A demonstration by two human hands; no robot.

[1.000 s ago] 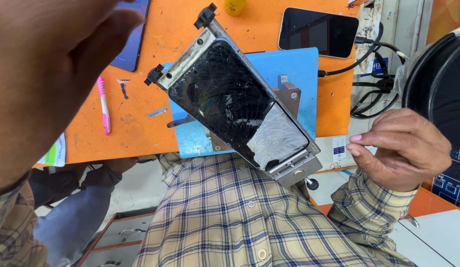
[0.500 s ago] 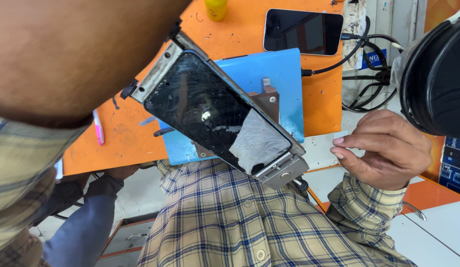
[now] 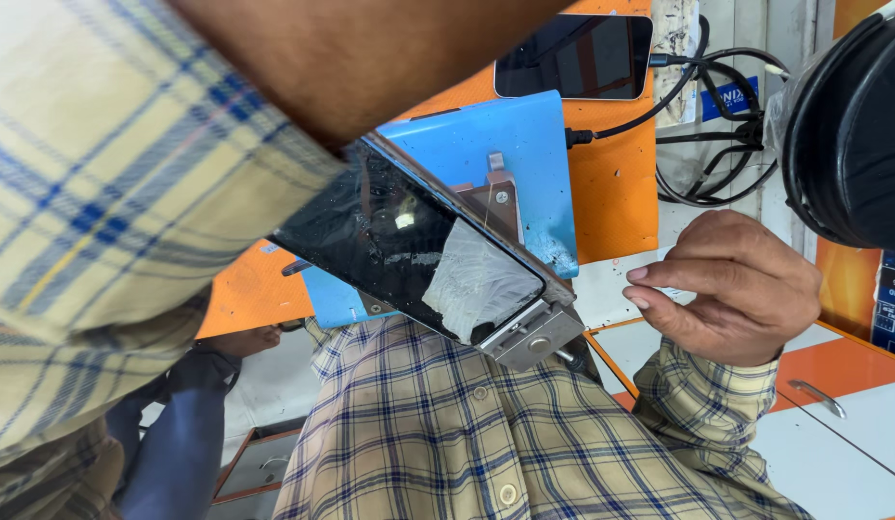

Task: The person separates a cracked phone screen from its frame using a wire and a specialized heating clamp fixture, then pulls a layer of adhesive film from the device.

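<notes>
- The left arm [image 3: 274,87] fills the top and left of the view, plaid sleeve and bare forearm right up against the camera; the left hand itself is out of view, so whether its fingers are spread or closed cannot be told.
- The right hand [image 3: 731,289] hangs at 3 o'clock, fingers curled loosely inward with fingertips close to the thumb, holding nothing visible.
- A phone [image 3: 418,250] with a dark cracked screen sits clamped in a metal frame [image 3: 534,332], tilted, running from centre down toward 5 o'clock; a pale patch shows on the glass at its lower end.
- The right hand is just beside the frame's lower end, at the frame's 3 o'clock, not touching it.
- Behind the phone lies a blue mat [image 3: 515,144] on an orange table [image 3: 616,193].
- A second phone [image 3: 572,56] with a dark screen lies at 12 o'clock, black cables [image 3: 717,116] at 2 o'clock.
- A large black round object [image 3: 852,125] fills the 2 to 3 o'clock edge.
</notes>
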